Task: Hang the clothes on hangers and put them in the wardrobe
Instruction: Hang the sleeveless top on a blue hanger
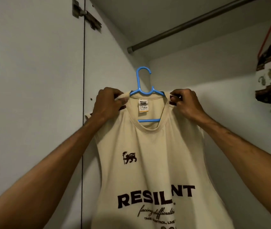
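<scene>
Both hands, left [108, 103] and right [186, 103], pinched closed on cream printed T-shirt [149, 162] shoulders over blue plastic hanger [143, 83], inside white wardrobe [214, 100], below grey metal rail [189, 22].

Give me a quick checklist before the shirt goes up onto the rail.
1. Blue hanger inside the beige shirt: ok.
2. Left hand grip on its shoulder: ok.
3. Right hand grip on the other shoulder: ok.
4. Hook free above the collar: ok.
5. Bare stretch of rail above: ok.
6. Hook on the rail: not ok, it is below the rail.
</scene>
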